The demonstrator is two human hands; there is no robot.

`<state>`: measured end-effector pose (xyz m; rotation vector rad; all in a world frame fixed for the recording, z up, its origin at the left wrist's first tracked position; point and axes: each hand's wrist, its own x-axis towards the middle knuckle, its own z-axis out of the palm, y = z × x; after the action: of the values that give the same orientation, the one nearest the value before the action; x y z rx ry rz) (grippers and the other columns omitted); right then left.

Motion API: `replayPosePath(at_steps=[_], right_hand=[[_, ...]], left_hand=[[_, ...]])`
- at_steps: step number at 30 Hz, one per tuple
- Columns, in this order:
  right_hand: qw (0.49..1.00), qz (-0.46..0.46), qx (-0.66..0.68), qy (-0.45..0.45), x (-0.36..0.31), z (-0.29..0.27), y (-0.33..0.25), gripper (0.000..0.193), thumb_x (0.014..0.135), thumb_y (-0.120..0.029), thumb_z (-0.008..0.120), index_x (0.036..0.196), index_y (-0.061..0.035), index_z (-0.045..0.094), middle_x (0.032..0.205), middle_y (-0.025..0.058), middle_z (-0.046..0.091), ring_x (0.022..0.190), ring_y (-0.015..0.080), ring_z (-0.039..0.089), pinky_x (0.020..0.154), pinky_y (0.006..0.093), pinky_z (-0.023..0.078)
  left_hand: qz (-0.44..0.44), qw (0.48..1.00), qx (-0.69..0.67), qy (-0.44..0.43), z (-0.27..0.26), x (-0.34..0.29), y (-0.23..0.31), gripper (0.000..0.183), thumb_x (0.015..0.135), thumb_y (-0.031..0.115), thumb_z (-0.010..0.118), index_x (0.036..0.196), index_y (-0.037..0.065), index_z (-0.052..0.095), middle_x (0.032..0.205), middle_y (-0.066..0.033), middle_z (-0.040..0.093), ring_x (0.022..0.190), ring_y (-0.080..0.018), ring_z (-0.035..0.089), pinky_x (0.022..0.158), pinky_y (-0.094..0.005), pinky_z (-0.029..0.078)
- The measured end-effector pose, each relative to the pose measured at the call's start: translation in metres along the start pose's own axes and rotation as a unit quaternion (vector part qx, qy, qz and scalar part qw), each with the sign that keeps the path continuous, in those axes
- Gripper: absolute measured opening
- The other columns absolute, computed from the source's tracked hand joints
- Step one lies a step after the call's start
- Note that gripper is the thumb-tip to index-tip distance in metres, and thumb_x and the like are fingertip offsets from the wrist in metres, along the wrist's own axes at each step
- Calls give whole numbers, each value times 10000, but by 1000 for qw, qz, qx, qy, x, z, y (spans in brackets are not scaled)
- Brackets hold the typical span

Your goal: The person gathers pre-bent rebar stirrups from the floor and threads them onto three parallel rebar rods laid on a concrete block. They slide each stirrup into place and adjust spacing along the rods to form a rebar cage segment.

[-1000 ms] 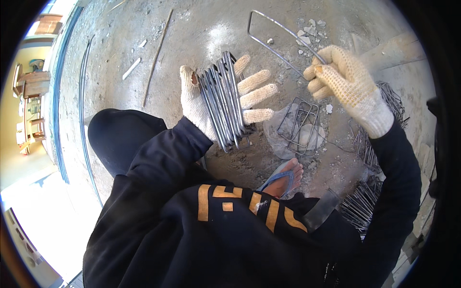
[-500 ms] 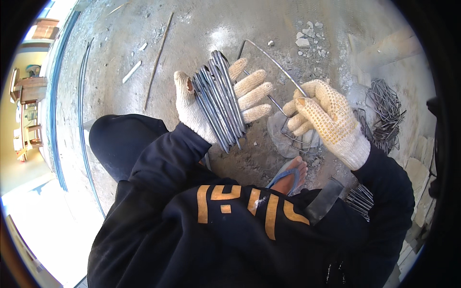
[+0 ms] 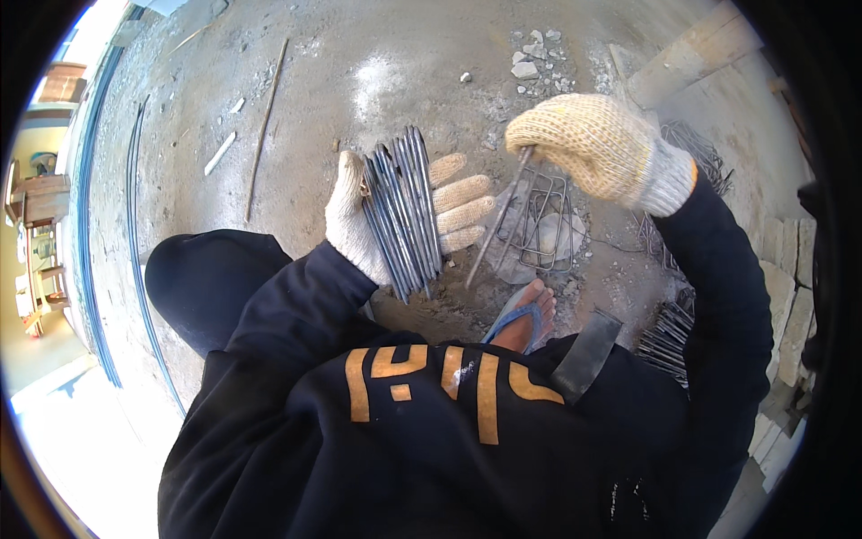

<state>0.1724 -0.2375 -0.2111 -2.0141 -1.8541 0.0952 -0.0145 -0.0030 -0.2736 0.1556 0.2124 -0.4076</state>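
1. Ref: 12 = top of head view, dirs from ctr unless noted.
2. L hand (image 3: 355, 220) at approx 10–11 o'clock: gloved, palm up, fingers spread and extended, thumb apart from them. Not clamped.
3. Bundle (image 3: 401, 216) of grey steel rods lies across L palm, at 11 o'clock; rods packed side by side, tops tilted toward 11. Can't tell if any wrap behind the hand.
4. R hand (image 3: 593, 148) at 2 o'clock: gloved, back of hand up, fingers curled, clamped on 1x steel rod (image 3: 496, 227). Rod runs from the grip down toward 7, clear of bundle. Hands well apart.
5. Wire frames (image 3: 546, 229), rectangular, on floor at 7 o'clock from R hand, over pale sheet (image 3: 512, 242).
6. Wire tangle (image 3: 699, 145) at 2–3 o'clock, just past R wrist; rod pile (image 3: 664, 340) at approx 4, by R sleeve (image 3: 718, 287).
7. Foot (image 3: 516, 328) in blue flip-flop at 4 o'clock.
8. Floor (image 3: 431, 54), misc: rubble (image 3: 530, 63) at 1, thin stick (image 3: 266, 130) at 10, long bars (image 3: 133, 207) at 9–10.
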Motion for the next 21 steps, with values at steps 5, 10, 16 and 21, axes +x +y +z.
replayPosePath(at_steps=[5,10,16,21], right_hand=[[998,-57,33,19,34,39,19,303,918,-173,654,1216,-115,647,1088,108,699,947,286,693,845,372,557],[978,195,4,76,17,68,44,312,885,-252,702,1170,-131,668,1040,123,699,869,288,692,760,375,552],[929,317,5,-191,-72,136,42,158,795,-206,633,817,-63,696,824,219,685,878,379,688,739,461,548],[911,253,-40,-323,-81,195,2,235,854,-258,658,986,-73,719,1051,183,647,986,365,677,785,472,551]], left_hand=[[-37,998,-5,-55,0,2,-13,1022,824,806,494,1551,126,265,1549,-310,293,1378,-535,355,1104,-684,292],[-53,997,11,-49,-9,-1,-13,964,842,768,537,1523,109,356,1483,-282,427,1344,-478,446,1100,-660,332],[-31,999,0,-32,-23,-4,-9,970,835,783,527,1493,83,390,1475,-290,431,1343,-479,446,1110,-642,339],[-15,997,-32,67,-28,-11,-4,905,849,748,544,1494,132,392,1442,-256,466,1353,-479,424,1108,-647,348]])
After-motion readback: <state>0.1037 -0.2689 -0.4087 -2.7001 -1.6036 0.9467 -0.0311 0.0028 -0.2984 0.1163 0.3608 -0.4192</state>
